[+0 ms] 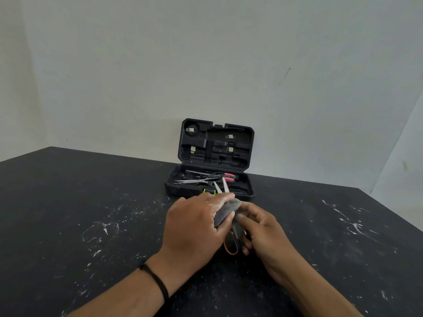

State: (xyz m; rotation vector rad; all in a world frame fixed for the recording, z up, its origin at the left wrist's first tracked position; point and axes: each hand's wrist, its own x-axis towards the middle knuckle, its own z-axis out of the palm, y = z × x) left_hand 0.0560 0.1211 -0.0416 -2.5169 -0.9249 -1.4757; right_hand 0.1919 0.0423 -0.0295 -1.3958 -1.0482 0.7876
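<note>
I'm seeing the left hand [194, 225] gripping a grey cloth [226, 212] that's wrapping around the scissors [225, 185], over the black table [91, 202] right in front of the open toolbox [215, 143]. The cloth is covering the middle of the blades, so only the two tips and a bit of orange handle are poking out. The right hand [263, 229] is curling its fingers around that handle, though the left hand is hiding most of the grip, and a blurry second pair [201, 179] is lying in the toolbox.
</note>
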